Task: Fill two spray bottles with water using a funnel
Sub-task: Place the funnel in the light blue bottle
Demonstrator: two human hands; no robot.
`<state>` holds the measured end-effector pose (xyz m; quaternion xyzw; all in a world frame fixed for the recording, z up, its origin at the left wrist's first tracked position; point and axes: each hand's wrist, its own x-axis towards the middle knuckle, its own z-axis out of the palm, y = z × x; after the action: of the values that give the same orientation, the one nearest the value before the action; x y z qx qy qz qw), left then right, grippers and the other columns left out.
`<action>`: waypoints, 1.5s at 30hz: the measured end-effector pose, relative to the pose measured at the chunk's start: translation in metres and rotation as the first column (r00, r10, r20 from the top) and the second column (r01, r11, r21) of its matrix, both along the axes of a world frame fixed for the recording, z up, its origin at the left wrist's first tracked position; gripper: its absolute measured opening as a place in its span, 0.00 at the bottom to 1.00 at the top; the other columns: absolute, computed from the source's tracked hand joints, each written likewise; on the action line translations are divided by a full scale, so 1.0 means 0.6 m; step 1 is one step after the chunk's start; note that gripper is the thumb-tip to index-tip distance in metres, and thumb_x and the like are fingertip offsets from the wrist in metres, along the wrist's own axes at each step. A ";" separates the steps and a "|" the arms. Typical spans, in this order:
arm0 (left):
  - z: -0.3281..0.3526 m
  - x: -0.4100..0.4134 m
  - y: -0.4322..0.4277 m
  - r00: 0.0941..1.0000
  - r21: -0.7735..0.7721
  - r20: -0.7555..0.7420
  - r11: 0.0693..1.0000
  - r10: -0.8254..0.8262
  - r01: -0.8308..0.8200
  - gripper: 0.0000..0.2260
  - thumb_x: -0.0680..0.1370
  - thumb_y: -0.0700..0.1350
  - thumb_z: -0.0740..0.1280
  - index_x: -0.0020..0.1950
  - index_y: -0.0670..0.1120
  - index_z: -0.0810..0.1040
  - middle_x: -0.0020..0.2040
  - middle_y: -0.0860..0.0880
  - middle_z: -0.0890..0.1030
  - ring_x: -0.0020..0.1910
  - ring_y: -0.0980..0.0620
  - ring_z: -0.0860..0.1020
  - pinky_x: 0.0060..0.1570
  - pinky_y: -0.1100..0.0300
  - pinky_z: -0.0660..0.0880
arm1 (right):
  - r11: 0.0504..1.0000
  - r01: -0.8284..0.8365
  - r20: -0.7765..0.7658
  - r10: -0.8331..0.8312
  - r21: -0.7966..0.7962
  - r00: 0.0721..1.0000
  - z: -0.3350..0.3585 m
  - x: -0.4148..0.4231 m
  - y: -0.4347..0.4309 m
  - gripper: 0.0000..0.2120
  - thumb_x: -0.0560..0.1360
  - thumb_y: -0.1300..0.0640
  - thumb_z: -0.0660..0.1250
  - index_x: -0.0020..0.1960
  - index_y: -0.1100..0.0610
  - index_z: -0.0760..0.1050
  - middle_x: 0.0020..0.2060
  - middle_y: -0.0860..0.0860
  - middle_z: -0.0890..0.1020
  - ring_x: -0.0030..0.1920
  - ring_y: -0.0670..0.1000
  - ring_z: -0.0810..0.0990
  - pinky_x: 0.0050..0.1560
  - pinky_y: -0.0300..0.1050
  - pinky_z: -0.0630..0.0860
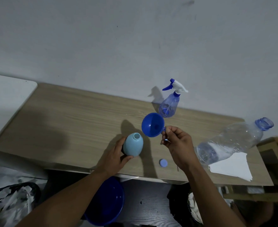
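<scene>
A pale blue bottle [133, 145] with an open neck and no spray head stands on the wooden table [66, 122]. My left hand [114, 155] wraps its lower left side. My right hand [178, 145] pinches the small handle of a dark blue funnel [152, 124], held in the air just right of and above the bottle's mouth, its wide end tilted toward me. A clear blue spray bottle [169, 104] with a white and blue trigger head stands behind the funnel near the wall.
A large clear water bottle [230, 141], uncapped and partly full, stands at the right. Its blue cap [163, 163] lies near the table's front edge. White paper [231, 166] lies at the right front. A blue basin [108, 202] sits below the table.
</scene>
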<state>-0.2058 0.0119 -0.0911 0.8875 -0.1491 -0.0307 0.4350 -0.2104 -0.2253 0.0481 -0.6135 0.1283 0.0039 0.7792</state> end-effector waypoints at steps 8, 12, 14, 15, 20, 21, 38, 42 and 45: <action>0.001 -0.008 0.005 0.999 0.014 0.040 1.000 0.011 -0.012 0.36 0.75 0.57 0.71 0.77 0.52 0.59 0.71 0.54 0.69 0.57 0.64 0.70 0.56 0.60 0.76 | 0.757 -0.010 -0.142 0.135 0.653 0.981 0.004 -0.013 0.022 0.13 0.60 0.63 0.82 0.41 0.61 0.82 0.37 0.53 0.80 0.36 0.46 0.78 0.36 0.36 0.77; 0.003 -0.011 0.003 0.999 0.036 0.039 0.999 0.015 -0.016 0.35 0.75 0.56 0.71 0.78 0.51 0.58 0.71 0.53 0.69 0.57 0.65 0.69 0.53 0.65 0.71 | 0.687 -0.013 -0.140 0.167 0.726 0.976 -0.002 -0.015 0.033 0.19 0.54 0.66 0.85 0.42 0.63 0.83 0.37 0.54 0.81 0.36 0.47 0.79 0.36 0.37 0.77; 0.004 -0.012 0.001 0.999 0.034 0.039 0.999 0.013 -0.014 0.35 0.76 0.55 0.72 0.78 0.51 0.58 0.71 0.53 0.70 0.56 0.66 0.69 0.52 0.71 0.68 | 0.654 -0.004 -0.157 0.186 0.756 0.970 -0.007 -0.014 0.037 0.19 0.55 0.67 0.84 0.44 0.64 0.83 0.38 0.55 0.81 0.36 0.47 0.79 0.36 0.38 0.77; 0.006 -0.012 0.000 0.999 0.031 0.034 0.999 0.011 -0.012 0.35 0.76 0.55 0.72 0.77 0.51 0.59 0.70 0.54 0.69 0.56 0.67 0.68 0.51 0.74 0.66 | 0.647 -0.002 -0.166 0.199 0.763 0.966 -0.010 -0.013 0.039 0.18 0.56 0.67 0.83 0.45 0.64 0.83 0.38 0.55 0.81 0.36 0.47 0.79 0.36 0.38 0.78; 0.007 -0.012 -0.001 1.000 0.011 0.024 1.000 0.021 -0.021 0.35 0.75 0.54 0.72 0.77 0.51 0.59 0.66 0.60 0.68 0.53 0.69 0.69 0.50 0.74 0.69 | 0.771 0.033 -0.269 0.182 0.636 0.946 -0.015 -0.012 0.045 0.04 0.75 0.65 0.65 0.47 0.62 0.79 0.38 0.54 0.80 0.36 0.46 0.78 0.35 0.36 0.77; 0.007 -0.012 0.000 0.999 0.014 0.025 1.000 0.023 -0.024 0.35 0.75 0.55 0.72 0.77 0.51 0.59 0.66 0.60 0.69 0.54 0.68 0.70 0.51 0.70 0.71 | 0.825 0.011 -0.270 0.172 0.565 0.947 -0.015 -0.013 0.045 0.05 0.77 0.65 0.63 0.46 0.62 0.78 0.37 0.54 0.80 0.35 0.47 0.78 0.36 0.37 0.77; 0.016 -0.024 -0.013 0.995 -0.058 -0.064 0.995 0.082 -0.085 0.36 0.74 0.49 0.75 0.77 0.46 0.62 0.68 0.49 0.73 0.59 0.61 0.71 0.51 0.81 0.65 | 0.990 0.016 -0.144 -0.036 -0.141 0.989 -0.021 -0.033 0.041 0.09 0.81 0.56 0.65 0.54 0.60 0.82 0.40 0.52 0.83 0.39 0.46 0.79 0.41 0.43 0.76; 0.025 -0.036 -0.024 0.983 -0.115 -0.130 0.983 0.128 -0.143 0.34 0.74 0.46 0.75 0.77 0.47 0.62 0.65 0.47 0.75 0.59 0.56 0.74 0.47 0.78 0.68 | 0.928 0.207 -0.051 -0.233 -0.311 0.971 -0.026 -0.080 0.003 0.08 0.81 0.58 0.65 0.48 0.58 0.82 0.37 0.52 0.83 0.38 0.46 0.79 0.40 0.43 0.77; 0.031 -0.046 -0.034 0.974 -0.151 -0.158 0.971 0.160 -0.183 0.32 0.75 0.44 0.73 0.76 0.47 0.63 0.65 0.46 0.75 0.59 0.54 0.77 0.46 0.76 0.69 | 0.794 0.420 0.017 -0.460 -0.440 0.888 -0.037 -0.131 -0.049 0.06 0.79 0.60 0.68 0.45 0.57 0.81 0.36 0.51 0.83 0.39 0.51 0.81 0.43 0.49 0.80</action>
<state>-0.2335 -0.0084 -0.0723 0.8535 -0.0418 -0.0447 0.5175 -0.2892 -0.2548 0.0259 -0.7230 0.3001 -0.1782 0.5962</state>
